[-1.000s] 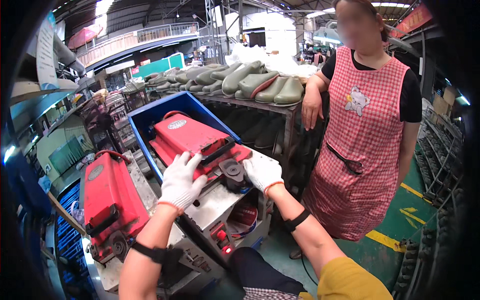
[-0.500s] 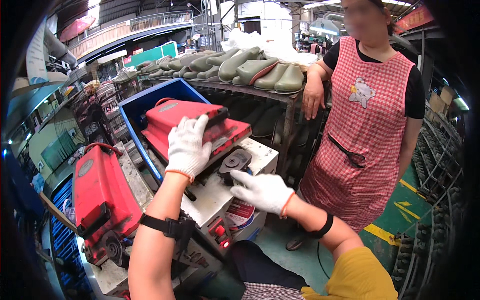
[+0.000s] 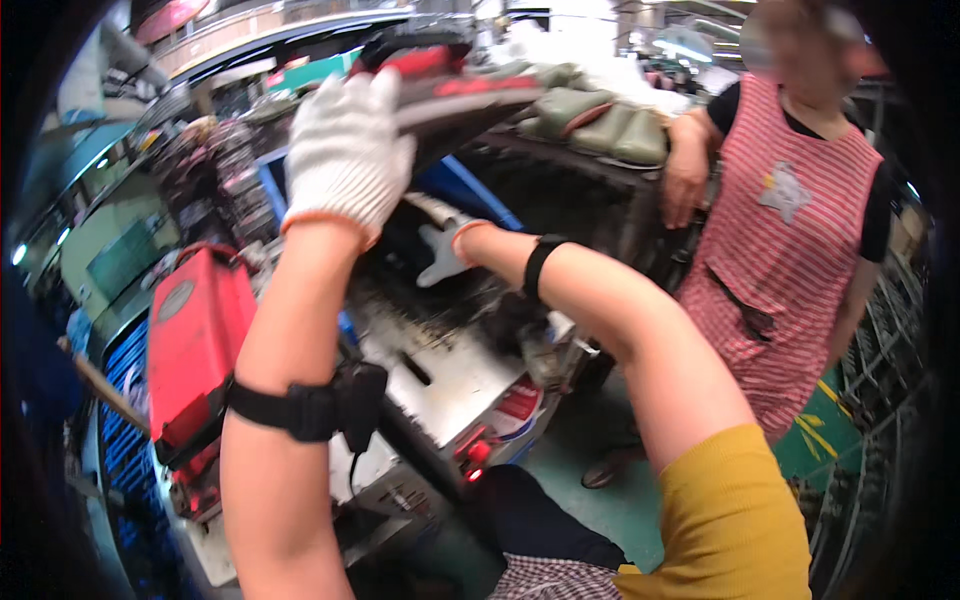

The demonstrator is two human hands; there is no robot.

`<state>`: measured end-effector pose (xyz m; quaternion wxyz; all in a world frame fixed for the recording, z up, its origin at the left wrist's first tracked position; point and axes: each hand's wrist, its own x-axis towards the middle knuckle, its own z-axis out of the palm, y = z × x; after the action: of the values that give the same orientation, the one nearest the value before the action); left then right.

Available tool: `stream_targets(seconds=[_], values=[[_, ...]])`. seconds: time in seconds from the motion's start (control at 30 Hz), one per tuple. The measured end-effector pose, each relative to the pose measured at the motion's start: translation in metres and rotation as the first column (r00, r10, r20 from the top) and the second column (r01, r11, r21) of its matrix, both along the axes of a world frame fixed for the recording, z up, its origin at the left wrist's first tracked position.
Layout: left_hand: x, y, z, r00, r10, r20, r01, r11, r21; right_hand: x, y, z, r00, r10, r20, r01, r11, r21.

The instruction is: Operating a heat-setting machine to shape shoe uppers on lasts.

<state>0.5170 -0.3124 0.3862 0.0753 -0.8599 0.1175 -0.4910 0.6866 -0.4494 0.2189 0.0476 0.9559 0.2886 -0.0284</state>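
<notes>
My gloved left hand (image 3: pixel 345 155) is closed on the front edge of a red machine lid (image 3: pixel 480 88), beside its black handle, and holds the lid tilted up. Under the raised lid, my gloved right hand (image 3: pixel 442 252) reaches into the dark opening of the white machine (image 3: pixel 440 365), fingers apart. Motion blurs this hand, and I see nothing held in it. Whatever lies inside the opening is too dark to make out.
A second red-lidded machine (image 3: pixel 195 330) stands to the left, its lid down. Behind is a blue bin (image 3: pixel 475 190). Olive-green clogs (image 3: pixel 600 130) line a rack at the back. At the right a person in a checked apron (image 3: pixel 780 250) leans on the rack.
The red lid has swung up, with my left hand rising along with it. My right hand has gone from above the machine's front latch to inside the opening. The view has shifted slightly.
</notes>
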Motion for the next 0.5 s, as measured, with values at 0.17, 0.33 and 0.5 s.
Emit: stream_targets(seconds=[0.17, 0.33, 0.5], values=[[0.026, 0.015, 0.016, 0.972, -0.031, 0.231, 0.012, 0.996, 0.086, 0.012, 0.021, 0.003, 0.962, -0.236, -0.134, 0.242, 0.970, 0.028], [0.011, 0.010, 0.032, 0.994, -0.049, 0.096, 0.044, 0.998, 0.048, 0.015, -0.012, 0.038, 0.831, 0.016, -0.555, 0.382, 0.710, 0.591], [-0.012, 0.039, -0.003, 0.980, -0.198, 0.027, 0.199, 0.979, -0.045, -0.100, -0.057, 0.084, 0.609, 0.219, -0.763, 0.722, 0.247, 0.647]])
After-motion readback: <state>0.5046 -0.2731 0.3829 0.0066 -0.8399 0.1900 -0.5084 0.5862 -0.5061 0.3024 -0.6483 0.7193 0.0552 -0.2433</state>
